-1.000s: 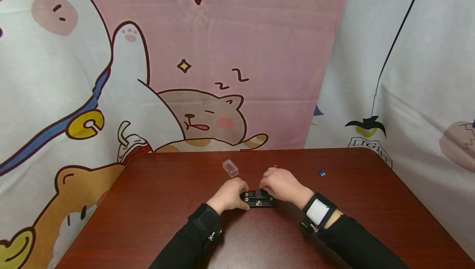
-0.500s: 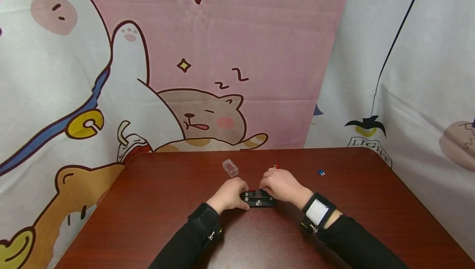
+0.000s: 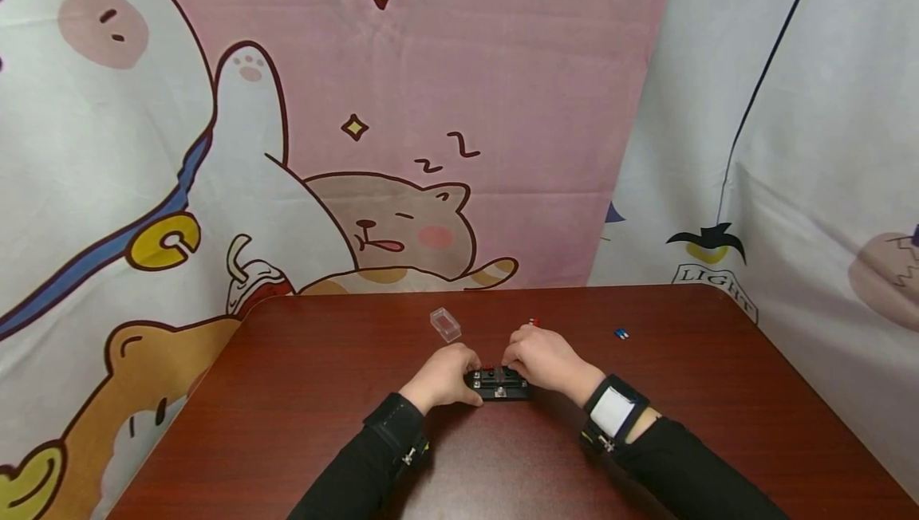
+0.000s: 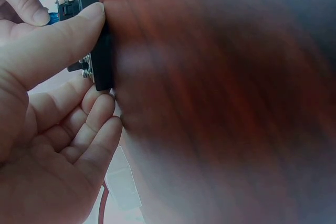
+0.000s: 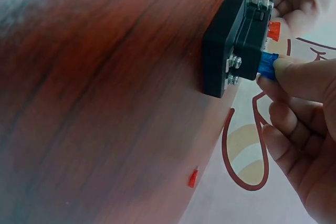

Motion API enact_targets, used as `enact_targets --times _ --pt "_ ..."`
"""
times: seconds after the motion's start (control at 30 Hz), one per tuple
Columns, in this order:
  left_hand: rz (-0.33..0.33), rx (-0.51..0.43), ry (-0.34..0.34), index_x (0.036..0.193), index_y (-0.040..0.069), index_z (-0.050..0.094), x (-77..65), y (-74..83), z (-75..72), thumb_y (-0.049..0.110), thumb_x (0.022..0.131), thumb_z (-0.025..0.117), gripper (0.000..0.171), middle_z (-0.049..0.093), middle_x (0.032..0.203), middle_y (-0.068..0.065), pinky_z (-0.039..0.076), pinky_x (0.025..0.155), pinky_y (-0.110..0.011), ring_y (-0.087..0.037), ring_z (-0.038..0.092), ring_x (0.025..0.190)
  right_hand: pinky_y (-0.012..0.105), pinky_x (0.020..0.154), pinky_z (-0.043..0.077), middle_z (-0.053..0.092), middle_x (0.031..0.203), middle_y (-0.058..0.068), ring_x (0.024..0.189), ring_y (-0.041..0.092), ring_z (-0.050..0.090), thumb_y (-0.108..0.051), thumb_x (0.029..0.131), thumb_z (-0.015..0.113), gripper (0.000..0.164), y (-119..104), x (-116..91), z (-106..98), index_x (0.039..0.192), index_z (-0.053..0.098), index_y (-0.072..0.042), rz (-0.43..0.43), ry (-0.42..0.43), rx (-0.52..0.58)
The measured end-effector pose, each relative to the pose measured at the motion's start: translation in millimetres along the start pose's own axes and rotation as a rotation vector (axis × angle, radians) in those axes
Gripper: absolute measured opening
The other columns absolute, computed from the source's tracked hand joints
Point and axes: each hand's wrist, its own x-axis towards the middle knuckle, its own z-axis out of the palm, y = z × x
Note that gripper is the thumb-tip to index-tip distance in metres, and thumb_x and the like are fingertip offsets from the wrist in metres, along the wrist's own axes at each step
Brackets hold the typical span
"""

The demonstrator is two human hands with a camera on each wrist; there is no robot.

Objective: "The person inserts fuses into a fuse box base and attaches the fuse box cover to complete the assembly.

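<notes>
A black fuse block [image 3: 501, 391] with metal screw terminals sits on the table between both hands. My left hand [image 3: 443, 376] grips its left end, thumb along the near side and fingers behind. At the block's right end, my right hand [image 3: 546, 355] pinches a blue blade fuse [image 5: 268, 65] between thumb and fingertips. In the right wrist view the fuse's lower end meets the block's top; how deep it sits is hidden. A red blade fuse [image 5: 273, 31] stands in the block beside the blue one. Part of another red piece shows near the left hand's fingers.
A clear plastic cover [image 3: 446, 324] lies behind the left hand. One loose red fuse [image 5: 193, 177] is on the table behind the right hand. Farther right lie small blue fuses [image 3: 621, 334]. The brown table [image 3: 345, 344] ends at a printed cloth.
</notes>
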Motion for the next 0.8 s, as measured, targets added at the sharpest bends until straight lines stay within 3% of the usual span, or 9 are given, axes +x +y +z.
enact_targets --times 0.8 --pt "-0.011 -0.011 -0.008 0.094 0.007 0.071 0.5 -1.5 0.7 0.024 0.063 0.094 0.043 0.059 0.086 0.002 0.047 0.076 -0.030 -0.011 0.054 0.078 0.026 0.069 0.051 0.059 0.078 -0.010 0.079 0.009 0.055 -0.014 0.083 0.080 0.008 4.5 -3.4 6.2 0.088 0.080 -0.021 0.059 -0.008 0.077"
